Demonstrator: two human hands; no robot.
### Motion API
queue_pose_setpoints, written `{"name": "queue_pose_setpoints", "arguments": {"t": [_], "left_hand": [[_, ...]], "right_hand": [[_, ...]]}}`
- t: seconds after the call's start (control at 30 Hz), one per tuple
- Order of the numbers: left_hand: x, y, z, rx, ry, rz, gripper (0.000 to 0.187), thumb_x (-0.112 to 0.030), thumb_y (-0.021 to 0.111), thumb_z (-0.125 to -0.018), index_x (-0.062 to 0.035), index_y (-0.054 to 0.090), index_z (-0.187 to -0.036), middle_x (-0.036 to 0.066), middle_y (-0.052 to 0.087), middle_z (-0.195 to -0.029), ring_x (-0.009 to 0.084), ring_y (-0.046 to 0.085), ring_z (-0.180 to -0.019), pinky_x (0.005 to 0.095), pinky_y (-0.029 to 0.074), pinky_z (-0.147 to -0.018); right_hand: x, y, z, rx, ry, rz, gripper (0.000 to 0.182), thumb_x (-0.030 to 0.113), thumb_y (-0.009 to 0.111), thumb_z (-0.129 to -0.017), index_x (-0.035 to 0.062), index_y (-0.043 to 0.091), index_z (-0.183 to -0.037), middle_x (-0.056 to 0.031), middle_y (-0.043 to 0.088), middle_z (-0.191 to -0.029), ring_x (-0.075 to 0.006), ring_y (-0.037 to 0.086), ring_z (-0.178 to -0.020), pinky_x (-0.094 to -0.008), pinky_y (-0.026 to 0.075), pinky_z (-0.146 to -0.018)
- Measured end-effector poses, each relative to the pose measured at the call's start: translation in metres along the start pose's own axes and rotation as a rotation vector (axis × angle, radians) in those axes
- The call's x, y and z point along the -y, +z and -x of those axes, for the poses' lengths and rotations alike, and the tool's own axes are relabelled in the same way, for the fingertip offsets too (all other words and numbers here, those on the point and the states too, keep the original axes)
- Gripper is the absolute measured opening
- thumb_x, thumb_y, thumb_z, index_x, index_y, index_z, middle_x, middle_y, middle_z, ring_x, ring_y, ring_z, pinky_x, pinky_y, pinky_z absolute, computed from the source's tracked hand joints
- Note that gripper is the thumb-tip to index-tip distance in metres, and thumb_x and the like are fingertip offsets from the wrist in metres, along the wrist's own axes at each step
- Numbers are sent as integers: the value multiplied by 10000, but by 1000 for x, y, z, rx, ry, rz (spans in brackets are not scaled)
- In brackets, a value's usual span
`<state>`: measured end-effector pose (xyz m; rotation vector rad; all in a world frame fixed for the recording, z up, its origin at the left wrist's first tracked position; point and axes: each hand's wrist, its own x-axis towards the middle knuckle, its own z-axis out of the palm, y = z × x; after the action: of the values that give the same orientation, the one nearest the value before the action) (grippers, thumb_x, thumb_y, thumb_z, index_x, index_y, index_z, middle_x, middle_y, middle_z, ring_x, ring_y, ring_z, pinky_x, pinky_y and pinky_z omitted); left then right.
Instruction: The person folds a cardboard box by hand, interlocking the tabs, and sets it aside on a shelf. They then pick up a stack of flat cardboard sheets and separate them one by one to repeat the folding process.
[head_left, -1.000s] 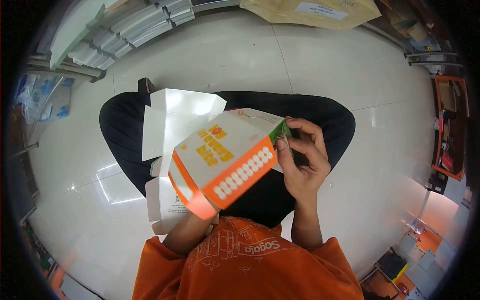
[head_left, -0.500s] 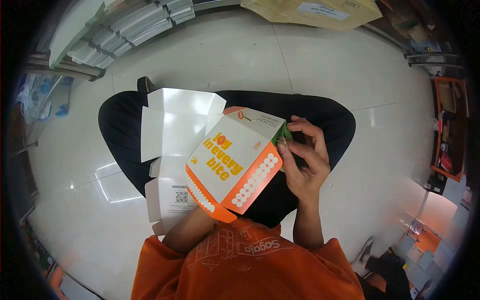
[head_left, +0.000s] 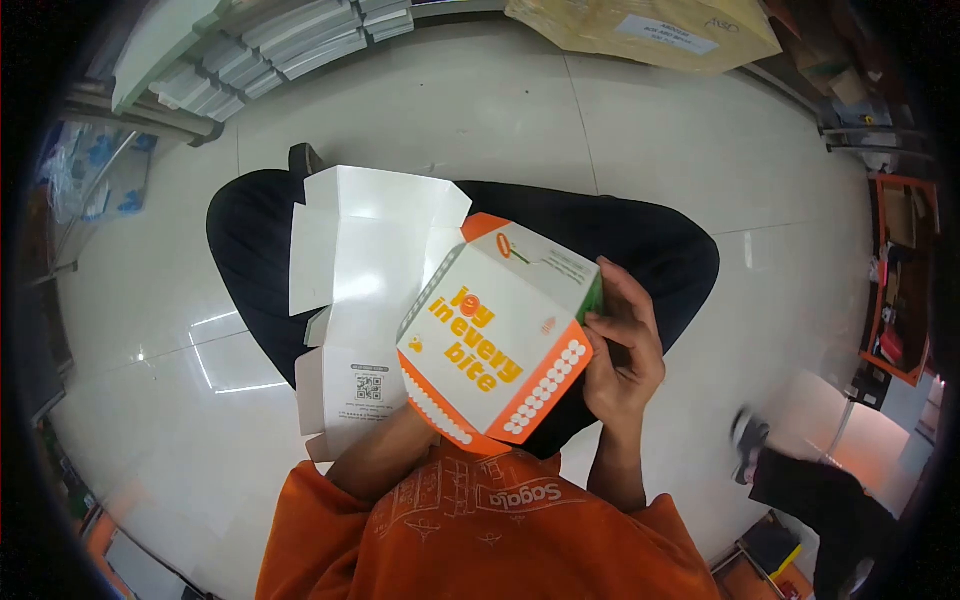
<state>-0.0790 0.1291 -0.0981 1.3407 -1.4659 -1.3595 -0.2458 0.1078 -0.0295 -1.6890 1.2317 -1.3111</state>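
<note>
the box (head_left: 497,340), white and orange with "joy in every bite" on its face, is held up over the lap. the right hand (head_left: 625,355) has its grip closed on the box's right edge, fingers curled around it. the left hand is hidden behind the box, so its grip cannot be told. flat blanks (head_left: 365,265) lie on the lap just left of the box. a foot (head_left: 748,435) of another person is on the floor at the right.

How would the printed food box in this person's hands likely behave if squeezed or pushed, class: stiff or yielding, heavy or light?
The food box is thin folded card, like the flat blanks on the lap, so it probably dents under a squeeze. It looks hollow, so likely light for its size. Its flat faces suggest it would slide, not roll. The right hand grips one side; the left hand is hidden behind it.
</note>
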Motion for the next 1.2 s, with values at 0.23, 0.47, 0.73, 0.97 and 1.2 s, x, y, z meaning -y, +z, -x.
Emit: {"name": "queue_pose_setpoints", "arguments": {"t": [0.23, 0.47, 0.73, 0.97, 1.2], "left_hand": [[-31, 9, -9, 77, 127, 204, 303, -181, 605, -927, -34, 577, -1190, 89, 636, -1129, 205, 641, -1000, 303, 501, -855], [-72, -9, -35, 140, -66, 1188, 502, -334, 539, -956, -20, 434, -1333, 184, 607, -1217, 284, 615, -1110, 399, 480, -959], [-96, -31, -37, 101, -404, 1337, 417, -339, 521, -978, 0, 535, -1220, 151, 651, -1130, 233, 668, -1016, 349, 562, -820], [-97, -28, -34, 107, -232, 1062, 275, -155, 572, -980, 3, 590, -1204, 79, 656, -1115, 162, 650, -1012, 306, 556, -847], [-98, -43, -28, 209, -86, 1188, 376, -157, 609, -959, -7, 544, -1298, 75, 647, -1156, 161, 613, -1058, 330, 484, -964]], "right_hand": [[-13, -29, 8, 88, 143, -296, 693, -49, 739, -749, 29, 374, -1333, -221, 461, -1361, -327, 474, -1277, -459, 387, -1056], [-24, -23, 19, -41, 88, 85, 799, 32, 841, -660, 78, 437, -1347, -203, 484, -1330, -304, 520, -1205, -412, 411, -1023], [-30, -33, -9, 94, -95, -50, 402, -17, 637, -827, 71, 547, -1208, -234, 420, -1393, -409, 454, -1297, -479, 427, -1034], [24, -30, -41, 48, -1, -252, 302, 81, 716, -776, -17, 681, -1060, -265, 469, -1375, -434, 422, -1320, -505, 357, -1074], [33, -17, -56, 226, -219, 17, 342, -5, 742, -641, -32, 669, -974, -252, 575, -1223, -443, 559, -1170, -527, 429, -1016]]}}
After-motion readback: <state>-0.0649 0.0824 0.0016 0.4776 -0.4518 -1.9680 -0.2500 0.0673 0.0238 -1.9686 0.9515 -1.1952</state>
